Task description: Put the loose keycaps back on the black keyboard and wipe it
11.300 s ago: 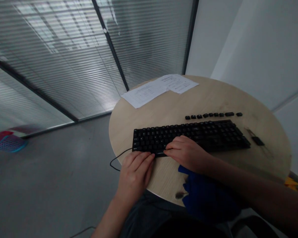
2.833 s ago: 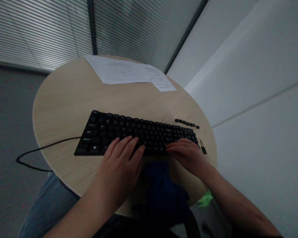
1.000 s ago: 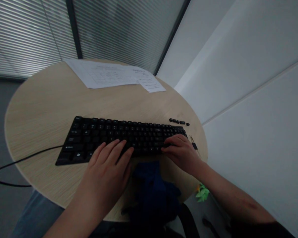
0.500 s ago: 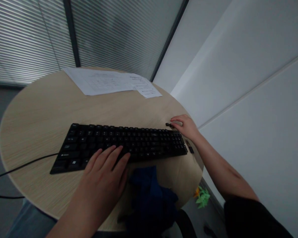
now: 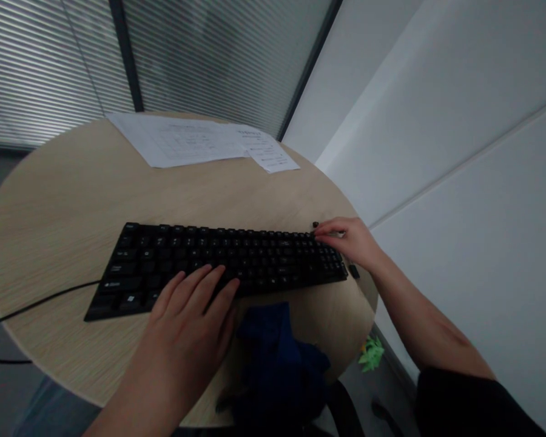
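Observation:
A black keyboard (image 5: 218,264) lies across a round wooden table (image 5: 64,200). My left hand (image 5: 186,328) rests flat on the keyboard's front edge near the middle, fingers spread and holding nothing. My right hand (image 5: 350,240) is at the keyboard's far right corner, its fingertips drawn together over a row of loose black keycaps. One keycap (image 5: 315,224) shows just past the fingertips and the hand hides the others. Whether the fingers hold a keycap cannot be seen.
White printed papers (image 5: 186,139) lie at the table's far side. A dark blue cloth (image 5: 277,358) hangs over the near edge. The keyboard cable (image 5: 36,300) runs off to the left. A small black item (image 5: 353,271) sits by the keyboard's right end. White walls stand close on the right.
My right hand left the keyboard's lower right keys, reached out to the loose keycaps, then drew back slightly toward the keyboard's corner. My left hand stays on the front edge.

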`<act>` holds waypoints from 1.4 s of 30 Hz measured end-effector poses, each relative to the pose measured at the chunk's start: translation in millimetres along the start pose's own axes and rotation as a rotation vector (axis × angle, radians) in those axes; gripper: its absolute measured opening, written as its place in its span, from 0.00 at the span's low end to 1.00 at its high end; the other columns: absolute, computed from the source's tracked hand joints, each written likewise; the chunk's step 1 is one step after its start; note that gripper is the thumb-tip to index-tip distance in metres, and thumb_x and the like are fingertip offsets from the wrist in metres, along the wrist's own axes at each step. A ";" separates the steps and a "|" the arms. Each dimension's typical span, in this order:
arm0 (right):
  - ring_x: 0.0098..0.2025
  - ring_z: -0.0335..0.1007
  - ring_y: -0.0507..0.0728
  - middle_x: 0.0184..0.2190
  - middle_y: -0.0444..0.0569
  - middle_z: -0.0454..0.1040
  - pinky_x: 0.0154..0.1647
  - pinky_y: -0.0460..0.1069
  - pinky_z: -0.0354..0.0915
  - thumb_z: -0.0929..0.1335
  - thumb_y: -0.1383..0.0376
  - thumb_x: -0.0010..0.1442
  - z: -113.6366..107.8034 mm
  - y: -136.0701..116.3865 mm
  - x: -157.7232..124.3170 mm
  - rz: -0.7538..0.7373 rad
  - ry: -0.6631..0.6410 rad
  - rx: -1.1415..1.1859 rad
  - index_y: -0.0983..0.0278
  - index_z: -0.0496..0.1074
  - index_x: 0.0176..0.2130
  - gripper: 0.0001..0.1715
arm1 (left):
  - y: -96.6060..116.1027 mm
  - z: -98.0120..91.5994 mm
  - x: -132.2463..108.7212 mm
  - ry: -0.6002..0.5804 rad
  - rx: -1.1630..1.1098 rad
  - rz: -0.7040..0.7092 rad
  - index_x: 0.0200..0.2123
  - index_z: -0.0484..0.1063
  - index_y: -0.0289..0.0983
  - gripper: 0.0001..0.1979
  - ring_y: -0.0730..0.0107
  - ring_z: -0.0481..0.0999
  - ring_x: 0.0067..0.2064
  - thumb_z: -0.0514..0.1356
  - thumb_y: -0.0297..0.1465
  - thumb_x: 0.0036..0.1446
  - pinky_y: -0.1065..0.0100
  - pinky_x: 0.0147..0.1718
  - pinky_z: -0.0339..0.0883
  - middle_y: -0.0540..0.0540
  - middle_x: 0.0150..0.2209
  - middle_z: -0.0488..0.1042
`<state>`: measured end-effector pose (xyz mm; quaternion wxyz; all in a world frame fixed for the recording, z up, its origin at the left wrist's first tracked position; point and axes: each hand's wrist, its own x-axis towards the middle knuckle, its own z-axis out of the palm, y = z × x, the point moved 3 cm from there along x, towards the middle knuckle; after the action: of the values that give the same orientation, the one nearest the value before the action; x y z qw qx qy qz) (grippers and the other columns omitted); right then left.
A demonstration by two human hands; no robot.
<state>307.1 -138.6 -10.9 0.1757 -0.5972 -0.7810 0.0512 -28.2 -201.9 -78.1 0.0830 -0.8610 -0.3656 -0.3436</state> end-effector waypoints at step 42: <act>0.51 0.72 0.45 0.50 0.45 0.75 0.56 0.42 0.67 0.66 0.53 0.67 13.5 -16.8 -34.8 -0.269 -0.031 -0.022 0.59 0.82 0.43 0.17 | -2.7 2.2 -0.5 0.010 0.014 0.038 0.52 0.74 0.32 0.18 0.40 0.74 0.56 0.52 0.35 0.68 0.39 0.55 0.66 0.32 0.55 0.74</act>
<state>295.0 -174.6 -26.1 0.1622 -0.4883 -0.8570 0.0279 -29.1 -199.4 -80.4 0.0976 -0.8655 -0.3511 -0.3438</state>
